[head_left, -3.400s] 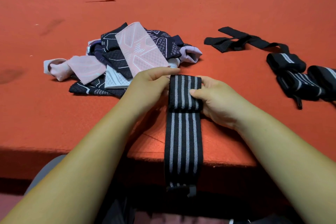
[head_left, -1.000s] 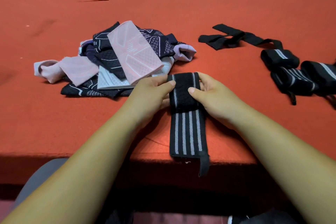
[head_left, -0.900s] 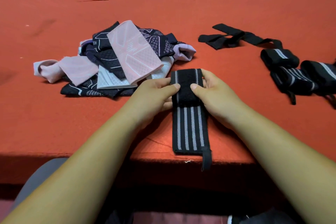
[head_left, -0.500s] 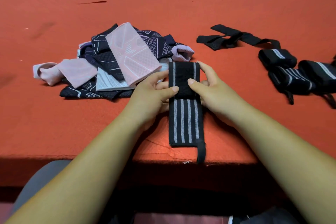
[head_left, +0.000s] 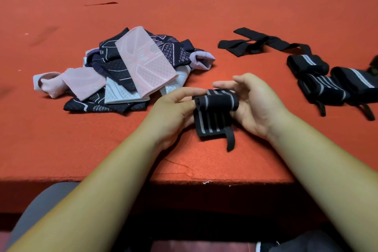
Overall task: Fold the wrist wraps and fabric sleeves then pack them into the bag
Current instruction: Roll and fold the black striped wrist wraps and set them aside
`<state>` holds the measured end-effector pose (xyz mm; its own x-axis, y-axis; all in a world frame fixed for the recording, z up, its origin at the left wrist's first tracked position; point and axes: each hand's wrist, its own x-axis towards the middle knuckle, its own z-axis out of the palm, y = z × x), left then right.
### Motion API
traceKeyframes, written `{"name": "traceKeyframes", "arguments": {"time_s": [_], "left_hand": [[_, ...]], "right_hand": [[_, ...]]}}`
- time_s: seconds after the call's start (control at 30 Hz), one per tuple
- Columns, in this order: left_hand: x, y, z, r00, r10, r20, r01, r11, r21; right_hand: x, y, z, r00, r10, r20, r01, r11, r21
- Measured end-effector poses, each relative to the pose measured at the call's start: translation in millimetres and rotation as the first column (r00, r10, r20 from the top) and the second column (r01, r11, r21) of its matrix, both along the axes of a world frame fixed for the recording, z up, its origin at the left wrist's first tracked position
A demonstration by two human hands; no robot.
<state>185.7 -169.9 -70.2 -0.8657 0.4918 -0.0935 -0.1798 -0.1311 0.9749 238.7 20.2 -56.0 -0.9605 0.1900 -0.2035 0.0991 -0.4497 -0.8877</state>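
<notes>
A black wrist wrap with grey stripes [head_left: 214, 114] is mostly rolled up near the table's front edge, its short tail and thumb loop trailing toward me. My left hand [head_left: 171, 108] pinches the roll's left end between thumb and fingers. My right hand [head_left: 255, 102] cups the roll's right end, palm up, its fingers spread behind the roll. A heap of pink, white and dark navy fabric sleeves [head_left: 131, 71] lies just left of my hands. No bag is in view.
Three rolled striped wraps [head_left: 327, 82] sit at the right edge of the orange table [head_left: 184, 6]. A loose black strap [head_left: 259, 43] lies beyond them. A railing runs along the table's far side. The table's front edge is close below my wrists.
The wrap's flat tail has been rolled up further, so only a short length stays unrolled. The roll has lifted slightly and my right hand has turned palm up.
</notes>
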Motion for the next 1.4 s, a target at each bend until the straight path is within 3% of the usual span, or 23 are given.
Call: {"name": "traceKeyframes", "arguments": {"time_s": [0.13, 0.23, 0.47, 0.6, 0.67, 0.8, 0.93, 1.13, 1.4], "left_hand": [[4.8, 4.8, 5.2, 0.999, -0.004, 0.052, 0.003, 1.000, 0.027], [8.5, 8.1, 8.7, 0.995, 0.014, 0.101, -0.022, 0.996, 0.082], [20.6, 14.0, 1.0, 0.993, -0.115, 0.026, 0.115, 0.993, 0.020], [17.7, 14.9, -2.4, 0.997, -0.070, -0.024, 0.071, 0.996, 0.059], [17.2, 16.8, -0.4, 0.999, -0.038, 0.009, 0.036, 0.993, 0.110], [14.6, 25.6, 3.6, 0.999, -0.002, 0.049, -0.006, 0.986, 0.164], [15.3, 41.5, 10.2, 0.998, 0.016, 0.069, -0.030, 0.980, 0.198], [22.2, 80.6, 22.2, 1.000, 0.022, 0.010, -0.023, 0.995, 0.096], [9.4, 169.2, 51.5, 0.998, -0.063, -0.024, 0.064, 0.998, 0.028]], "right_hand": [[2.9, -1.0, -3.0, 0.997, -0.033, -0.075, 0.049, 0.973, 0.225], [2.7, 0.5, -7.5, 0.992, -0.071, -0.109, 0.099, 0.953, 0.285], [7.4, -10.2, -12.5, 0.970, -0.129, -0.204, 0.223, 0.801, 0.556], [9.2, -9.0, -6.1, 0.969, -0.088, -0.230, 0.195, 0.844, 0.500], [7.5, -7.3, -4.7, 0.981, -0.100, -0.164, 0.170, 0.850, 0.498], [9.1, 1.8, 1.0, 0.992, -0.121, 0.024, 0.072, 0.727, 0.683], [15.2, 12.3, 11.5, 0.999, -0.047, 0.005, 0.026, 0.644, 0.765], [26.3, 42.7, 23.6, 0.981, -0.160, -0.109, 0.186, 0.617, 0.765], [39.8, 112.7, 41.3, 0.877, -0.404, -0.261, 0.455, 0.521, 0.722]]}}
